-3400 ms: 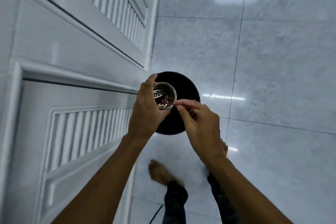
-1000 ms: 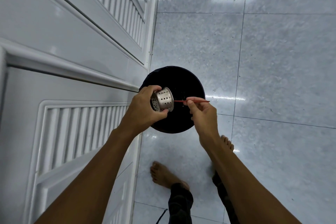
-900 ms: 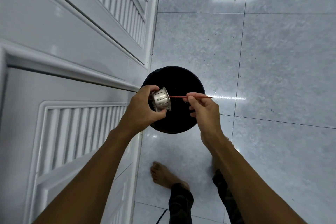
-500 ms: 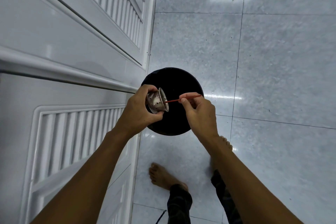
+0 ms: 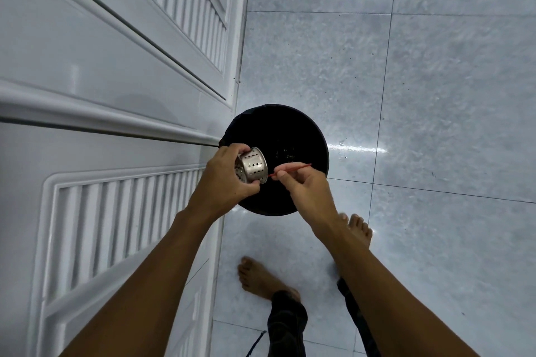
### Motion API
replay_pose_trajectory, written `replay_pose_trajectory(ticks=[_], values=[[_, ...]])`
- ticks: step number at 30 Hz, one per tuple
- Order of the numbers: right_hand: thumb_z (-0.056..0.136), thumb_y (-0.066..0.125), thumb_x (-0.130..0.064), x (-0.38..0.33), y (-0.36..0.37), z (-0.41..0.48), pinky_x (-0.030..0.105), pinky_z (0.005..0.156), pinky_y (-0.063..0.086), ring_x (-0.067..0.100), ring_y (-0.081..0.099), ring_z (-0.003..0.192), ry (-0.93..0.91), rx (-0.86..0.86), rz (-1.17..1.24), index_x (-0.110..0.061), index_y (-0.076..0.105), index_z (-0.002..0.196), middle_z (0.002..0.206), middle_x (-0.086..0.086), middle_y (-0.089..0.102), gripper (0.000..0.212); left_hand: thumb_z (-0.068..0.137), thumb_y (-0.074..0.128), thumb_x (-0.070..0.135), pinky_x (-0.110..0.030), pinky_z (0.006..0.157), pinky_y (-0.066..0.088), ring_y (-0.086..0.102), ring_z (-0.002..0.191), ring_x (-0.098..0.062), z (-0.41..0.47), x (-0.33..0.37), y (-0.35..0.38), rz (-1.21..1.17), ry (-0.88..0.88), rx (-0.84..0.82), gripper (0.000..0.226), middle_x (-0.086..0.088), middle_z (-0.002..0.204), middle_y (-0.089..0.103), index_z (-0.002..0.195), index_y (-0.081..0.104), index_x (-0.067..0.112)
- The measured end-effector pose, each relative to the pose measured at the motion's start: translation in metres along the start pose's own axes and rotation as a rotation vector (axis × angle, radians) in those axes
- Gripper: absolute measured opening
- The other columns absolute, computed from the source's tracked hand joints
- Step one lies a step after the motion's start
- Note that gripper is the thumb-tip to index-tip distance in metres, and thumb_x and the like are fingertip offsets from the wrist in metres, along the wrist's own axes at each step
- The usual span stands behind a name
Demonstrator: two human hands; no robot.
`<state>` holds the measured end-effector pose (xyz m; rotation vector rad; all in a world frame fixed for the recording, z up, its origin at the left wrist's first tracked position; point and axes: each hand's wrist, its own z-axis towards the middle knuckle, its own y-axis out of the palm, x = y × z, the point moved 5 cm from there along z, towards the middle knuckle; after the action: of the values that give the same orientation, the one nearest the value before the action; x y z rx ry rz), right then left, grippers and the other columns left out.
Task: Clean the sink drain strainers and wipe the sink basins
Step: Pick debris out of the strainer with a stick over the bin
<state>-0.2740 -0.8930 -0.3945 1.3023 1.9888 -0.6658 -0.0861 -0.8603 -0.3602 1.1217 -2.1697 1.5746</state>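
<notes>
Both hands' fingers pinch: strainer (image 5: 253, 165), stick (image 5: 290, 169).

Glossy pale grey floor tiles (image 5: 435, 95) with thin dark grout lines, mirroring strip lights far and right. White louvred cabinet doors (image 5: 116, 66) along the left. Round black bin (image 5: 290, 130) beside them.

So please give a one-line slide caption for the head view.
Left hand tilts a perforated metal strainer over a black bin; right hand holds a thin red stick.

Tiled floor (image 5: 435, 95): black bin (image 5: 304, 136), bare feet (image 5: 261, 278).
</notes>
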Motion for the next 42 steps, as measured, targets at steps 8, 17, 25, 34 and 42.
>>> replay_pose_trajectory(ticks=[8,17,25,34,42], values=[[0.096,0.066,-0.024,-0.008,-0.009,0.011,0.025,0.087,0.054,0.001,0.069,0.095,0.027,0.086,0.043,-0.034,0.073,0.094,0.093,-0.013,0.078,0.012,0.068,0.09,0.028,-0.014,0.081,0.048,0.062,0.103,-0.011,0.004,-0.009,0.006,-0.058,-0.07,-0.008,0.069,0.002,0.117,0.062,0.13,0.057,0.026],[0.096,0.068,-0.025,-0.012,-0.011,0.008,0.023,0.09,0.056,-0.002,0.065,0.092,-0.01,0.159,-0.068,-0.037,0.07,0.087,0.089,-0.023,0.071,0.015,0.069,0.092,0.029,-0.01,0.085,0.052,0.063,0.105,0.002,0.008,0.002,-0.01,-0.15,-0.002,0.013,0.067,0.013,0.116,0.065,0.127,0.057,0.031],[0.098,0.065,-0.023,-0.01,-0.007,0.003,0.014,0.086,0.054,-0.003,0.064,0.089,-0.074,0.198,-0.174,-0.027,0.073,0.102,0.092,-0.018,0.07,0.01,0.067,0.09,0.034,-0.005,0.081,0.045,0.062,0.101,-0.002,0.008,0.0,-0.006,-0.058,0.012,0.01,0.068,0.009,0.115,0.063,0.126,0.057,0.03],[0.098,0.065,-0.023,0.004,-0.012,0.005,0.015,0.084,0.052,0.0,0.064,0.09,-0.047,0.197,-0.265,-0.023,0.075,0.105,0.096,-0.014,0.07,0.013,0.068,0.089,0.039,-0.012,0.073,0.05,0.065,0.096,-0.011,-0.004,-0.014,0.01,-0.003,-0.067,-0.041,0.066,0.003,0.11,0.066,0.126,0.06,0.027],[0.098,0.063,-0.025,0.003,-0.008,-0.009,0.013,0.077,0.05,0.003,0.065,0.092,-0.054,0.215,-0.341,-0.025,0.074,0.107,0.099,-0.01,0.073,0.014,0.069,0.089,0.041,-0.009,0.069,0.049,0.065,0.091,-0.007,-0.012,-0.008,0.007,-0.023,-0.124,-0.052,0.064,0.005,0.108,0.068,0.124,0.06,0.025]])
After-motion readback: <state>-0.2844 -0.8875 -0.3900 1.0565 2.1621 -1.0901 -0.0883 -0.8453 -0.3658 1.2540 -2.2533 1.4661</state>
